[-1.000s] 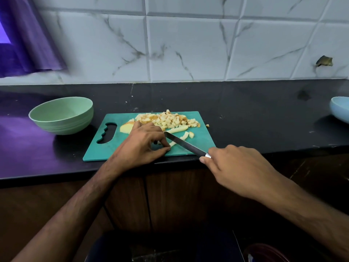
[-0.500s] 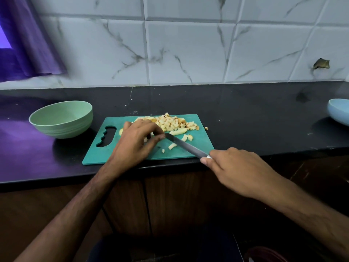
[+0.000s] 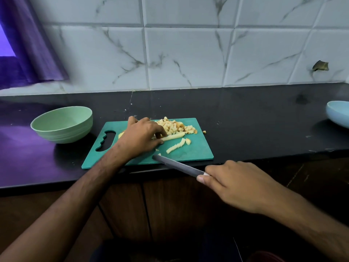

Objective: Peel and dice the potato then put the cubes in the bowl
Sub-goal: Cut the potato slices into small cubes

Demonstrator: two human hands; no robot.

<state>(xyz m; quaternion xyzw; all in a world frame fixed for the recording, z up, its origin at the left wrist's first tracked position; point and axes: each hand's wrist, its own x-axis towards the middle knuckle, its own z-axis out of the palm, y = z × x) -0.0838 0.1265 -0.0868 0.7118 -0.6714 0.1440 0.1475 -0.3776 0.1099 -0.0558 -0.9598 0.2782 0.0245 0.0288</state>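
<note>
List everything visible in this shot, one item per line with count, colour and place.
cutting board: one, teal, near edge of the counter
potato cubes: a pile, pale yellow, far side of the board
potato strips: two, pale yellow, board middle, the farther one at the left fingertips
green bowl: one, pale green, counter left of the board
blue bowl: one, light blue, counter at far right, partly cut off
knife: one, grey blade, tip over the board's near edge
counter: one, black, below the tiled wall
curtain: one, purple, upper left
left hand: on the board, fingers on a strip
right hand: holds the knife handle
</note>
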